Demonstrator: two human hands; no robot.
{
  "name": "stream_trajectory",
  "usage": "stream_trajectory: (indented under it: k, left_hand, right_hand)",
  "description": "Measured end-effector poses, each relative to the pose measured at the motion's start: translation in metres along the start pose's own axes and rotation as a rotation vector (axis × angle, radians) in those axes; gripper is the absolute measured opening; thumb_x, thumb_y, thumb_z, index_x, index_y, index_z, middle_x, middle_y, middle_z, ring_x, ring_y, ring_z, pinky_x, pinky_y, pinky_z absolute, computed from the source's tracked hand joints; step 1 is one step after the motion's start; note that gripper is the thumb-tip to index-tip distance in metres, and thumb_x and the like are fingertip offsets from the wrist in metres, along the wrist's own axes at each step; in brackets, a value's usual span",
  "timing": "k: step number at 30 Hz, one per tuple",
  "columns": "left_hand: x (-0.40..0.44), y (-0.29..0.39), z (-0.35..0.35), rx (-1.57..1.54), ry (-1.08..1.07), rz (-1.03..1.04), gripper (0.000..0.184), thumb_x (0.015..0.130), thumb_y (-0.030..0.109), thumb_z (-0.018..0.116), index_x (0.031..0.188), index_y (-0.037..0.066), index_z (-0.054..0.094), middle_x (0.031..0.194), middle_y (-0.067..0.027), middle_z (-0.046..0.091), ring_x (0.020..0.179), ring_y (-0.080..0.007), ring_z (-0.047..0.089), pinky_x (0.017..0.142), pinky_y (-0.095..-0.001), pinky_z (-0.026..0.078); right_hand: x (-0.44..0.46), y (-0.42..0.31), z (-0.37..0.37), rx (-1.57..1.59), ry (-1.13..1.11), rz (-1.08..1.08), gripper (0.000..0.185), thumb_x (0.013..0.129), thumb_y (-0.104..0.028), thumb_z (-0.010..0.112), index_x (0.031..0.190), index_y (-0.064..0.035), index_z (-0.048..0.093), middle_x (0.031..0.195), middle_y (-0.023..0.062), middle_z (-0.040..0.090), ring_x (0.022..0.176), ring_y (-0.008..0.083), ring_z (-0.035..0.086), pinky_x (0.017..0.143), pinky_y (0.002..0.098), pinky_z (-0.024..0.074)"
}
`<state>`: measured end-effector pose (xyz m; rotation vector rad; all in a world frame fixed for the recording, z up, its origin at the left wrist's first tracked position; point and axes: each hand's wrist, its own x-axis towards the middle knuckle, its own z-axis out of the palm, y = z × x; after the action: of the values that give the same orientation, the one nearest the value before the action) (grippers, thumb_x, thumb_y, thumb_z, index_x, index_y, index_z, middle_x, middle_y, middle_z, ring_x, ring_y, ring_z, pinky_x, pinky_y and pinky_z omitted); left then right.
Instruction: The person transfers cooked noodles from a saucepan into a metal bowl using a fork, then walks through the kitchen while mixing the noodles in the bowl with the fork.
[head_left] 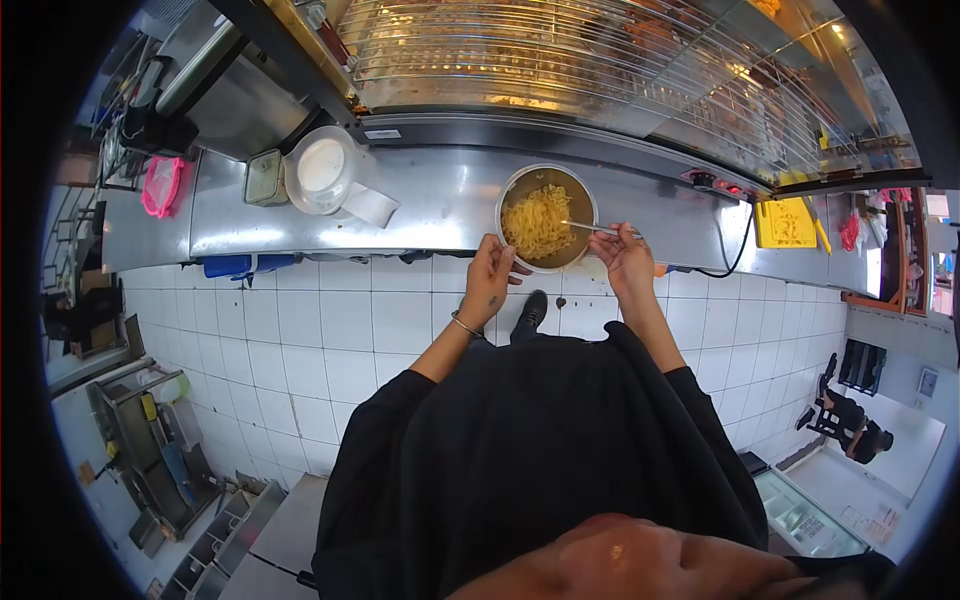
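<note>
A round metal bowl (508, 187) stands near the front edge of the steel counter, with yellow noodles (540, 220) inside. My left hand (489, 276) pinches the bowl's rim at its near left side. My right hand (627, 262) is closed round the handle of a slim metal utensil (590, 227), at the bowl's right side. The utensil reaches over the rim and its tip meets the noodles; whether it is a fork or a spoon cannot be made out.
On the steel counter (430, 200), a clear container with white contents (322, 165) stands left, beside a small square tub (264, 178). A pink basket (162, 187) lies farther left. A yellow board (786, 223) and a black cable (742, 245) are right. A wire-racked cabinet (520, 50) stands behind. Another person (850, 420) sits far right.
</note>
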<state>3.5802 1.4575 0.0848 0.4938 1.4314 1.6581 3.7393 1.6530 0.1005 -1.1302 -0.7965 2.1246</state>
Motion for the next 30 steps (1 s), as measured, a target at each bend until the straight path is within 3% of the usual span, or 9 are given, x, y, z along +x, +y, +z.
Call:
stream_trajectory:
  k: [8,12,14,17,20,23,26,29,30]
  left_hand:
    - [0.008,-0.023,-0.013,0.083,0.09,0.129,0.017,0.104,0.023,0.044,0.098,0.007,0.046,0.079,-0.0029,0.059,0.068,-0.0069,0.054,0.061,-0.0228,0.044]
    - [0.009,-0.011,-0.015,-0.083,0.109,-0.083,0.022,0.104,0.021,0.045,0.094,0.004,0.053,0.072,0.0014,0.056,0.064,-0.0056,0.042,0.062,-0.0225,0.038]
    - [0.012,-0.01,-0.025,-0.041,0.065,-0.134,0.023,0.104,0.025,0.045,0.097,0.005,0.054,0.082,-0.0042,0.065,0.076,-0.0102,0.058,0.069,-0.0238,0.043]
    - [0.009,0.003,-0.022,-0.034,0.084,-0.186,0.021,0.103,0.024,0.047,0.096,0.005,0.054,0.082,-0.0046,0.066,0.077,-0.0098,0.063,0.068,-0.0217,0.042]
    - [0.008,0.006,-0.019,0.027,0.092,-0.167,0.02,0.102,0.022,0.05,0.096,0.004,0.054,0.083,-0.0052,0.067,0.081,-0.0109,0.066,0.068,-0.0201,0.043]
    - [0.009,0.005,-0.018,0.055,0.061,-0.125,0.018,0.101,0.021,0.051,0.096,0.004,0.054,0.085,-0.0062,0.068,0.083,-0.0124,0.067,0.071,-0.0217,0.047]
    - [0.009,0.004,-0.014,0.083,0.021,-0.108,0.017,0.101,0.019,0.052,0.096,0.003,0.055,0.087,-0.007,0.069,0.082,-0.0133,0.067,0.074,-0.0247,0.051]
    - [0.01,0.005,-0.009,0.096,0.015,-0.128,0.016,0.1,0.017,0.053,0.094,0.002,0.055,0.087,-0.0082,0.069,0.082,-0.0136,0.068,0.075,-0.0263,0.052]
    - [0.011,0.006,-0.007,0.095,0.026,-0.137,0.016,0.1,0.017,0.053,0.093,0.002,0.055,0.087,-0.0086,0.068,0.082,-0.0136,0.068,0.075,-0.0266,0.053]
  right_hand:
    - [-0.041,-0.072,0.057,-0.429,-0.037,-0.35,0.027,0.1,-0.026,0.053,0.102,0.0009,0.057,0.086,0.0168,0.068,0.083,0.0266,0.07,0.071,0.0354,0.0593]
    - [-0.048,-0.074,0.073,-1.18,-0.438,-0.824,0.016,0.097,-0.016,0.057,0.097,-0.0004,0.062,0.086,0.0112,0.068,0.081,0.0177,0.069,0.069,0.0314,0.0555]
    - [-0.054,-0.086,0.083,-1.381,-0.585,-1.114,0.012,0.096,-0.012,0.058,0.095,-0.0009,0.063,0.086,0.0091,0.068,0.08,0.0136,0.068,0.069,0.0298,0.0539]
    - [-0.054,-0.08,0.07,-1.137,-0.388,-0.896,0.018,0.1,-0.013,0.053,0.098,0.0024,0.062,0.089,0.0088,0.068,0.082,0.0152,0.067,0.071,0.0291,0.056]
    - [-0.028,-0.046,0.036,-0.707,-0.275,-0.323,0.017,0.1,-0.013,0.053,0.097,0.0017,0.062,0.087,0.0079,0.068,0.081,0.0141,0.067,0.07,0.0286,0.0555]
    - [-0.024,-0.029,0.027,-0.824,-0.165,-0.449,0.017,0.1,-0.013,0.054,0.096,0.0017,0.062,0.086,0.0078,0.067,0.079,0.0138,0.066,0.068,0.0277,0.054]
    - [-0.04,-0.042,0.045,-1.185,-0.225,-0.959,0.016,0.099,-0.013,0.056,0.095,0.0018,0.061,0.085,0.0094,0.067,0.077,0.0157,0.066,0.067,0.0275,0.0524]
    - [-0.058,-0.062,0.07,-1.246,-0.31,-1.205,0.013,0.097,-0.012,0.058,0.096,0.0007,0.062,0.085,0.0115,0.067,0.075,0.0193,0.067,0.067,0.0277,0.051]
    - [-0.058,-0.06,0.068,-1.239,-0.358,-1.126,0.01,0.094,-0.011,0.06,0.095,-0.0008,0.062,0.086,0.0106,0.067,0.075,0.0213,0.066,0.066,0.0294,0.0516]
